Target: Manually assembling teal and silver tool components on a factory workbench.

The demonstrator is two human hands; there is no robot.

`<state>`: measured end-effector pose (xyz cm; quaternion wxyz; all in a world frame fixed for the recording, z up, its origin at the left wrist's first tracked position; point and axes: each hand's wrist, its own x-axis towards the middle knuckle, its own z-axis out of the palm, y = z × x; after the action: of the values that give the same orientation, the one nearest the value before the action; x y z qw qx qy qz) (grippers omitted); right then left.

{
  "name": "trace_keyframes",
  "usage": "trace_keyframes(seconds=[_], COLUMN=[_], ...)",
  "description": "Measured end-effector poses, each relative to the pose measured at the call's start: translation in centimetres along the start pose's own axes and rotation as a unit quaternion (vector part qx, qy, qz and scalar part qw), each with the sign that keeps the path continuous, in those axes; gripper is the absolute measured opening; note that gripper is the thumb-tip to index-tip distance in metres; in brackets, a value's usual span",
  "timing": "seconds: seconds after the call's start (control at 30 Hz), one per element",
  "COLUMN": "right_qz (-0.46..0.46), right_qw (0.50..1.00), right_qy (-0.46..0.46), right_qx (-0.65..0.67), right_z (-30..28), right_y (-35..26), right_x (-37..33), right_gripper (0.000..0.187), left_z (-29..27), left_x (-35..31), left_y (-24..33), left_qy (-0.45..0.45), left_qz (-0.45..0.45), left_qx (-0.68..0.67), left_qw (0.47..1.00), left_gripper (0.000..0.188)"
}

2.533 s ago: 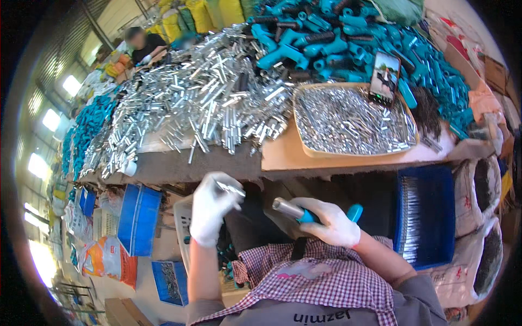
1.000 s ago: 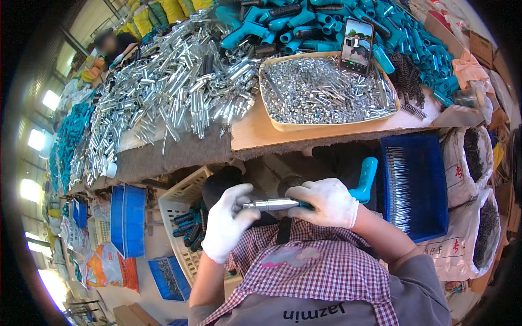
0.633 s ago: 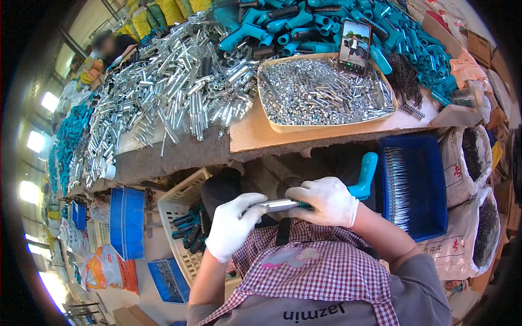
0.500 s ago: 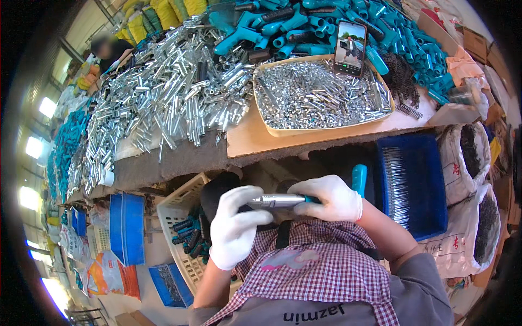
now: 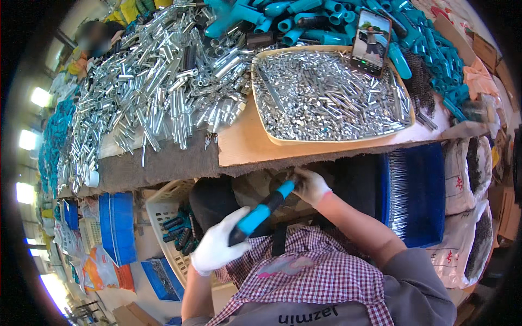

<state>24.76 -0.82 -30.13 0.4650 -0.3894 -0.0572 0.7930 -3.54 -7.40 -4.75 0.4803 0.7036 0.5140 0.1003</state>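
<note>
A teal-and-black tool handle (image 5: pixel 263 212) slants between my hands in front of the apron, its lower left end nearer me. My left hand (image 5: pixel 222 244), in a white glove, grips that lower end between thumb and fingers. My right hand (image 5: pixel 311 186), also white-gloved, is closed around the upper right end near the table edge. The gloved fingers cover the tip there, so any metal part at that end is hidden. Below left, a cream plastic basket (image 5: pixel 163 213) contains several similar teal-and-black handles (image 5: pixel 181 231).
The table holds a heap of metal tubes (image 5: pixel 163 81), a cream tray (image 5: pixel 331 140) of small metal pins, a phone (image 5: pixel 371 43), teal housings (image 5: pixel 321 22) and dark springs (image 5: pixel 418 81). A blue bin (image 5: pixel 421 201) with metal rods stands right, beside white sacks (image 5: pixel 462 244).
The metal cylinder and teal part seen between my hands no longer show that way; a slanted teal-and-black handle does. My left hand moved down and left, my right hand shifted left. The view shifted slightly.
</note>
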Motion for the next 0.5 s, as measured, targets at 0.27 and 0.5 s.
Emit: trace_keyframes(seconds=[0.27,0.5], right_qz=[-0.039,0.005], right_qw=[0.908,0.883], right_qy=[0.099,0.117], right_qx=[-0.405,-0.453], right_z=[-7.8,-10.4], right_y=[11.5,7.1], right_x=[12.3,8.3], right_gripper=[0.050,0.045], left_z=[7.2,9.5], left_x=[6.2,8.4], left_y=[-2.7,-4.1], left_qy=[0.044,0.128], left_qz=[-0.010,0.044], left_qx=[0.038,0.147], left_qw=[0.998,0.980], left_gripper=[0.065,0.058])
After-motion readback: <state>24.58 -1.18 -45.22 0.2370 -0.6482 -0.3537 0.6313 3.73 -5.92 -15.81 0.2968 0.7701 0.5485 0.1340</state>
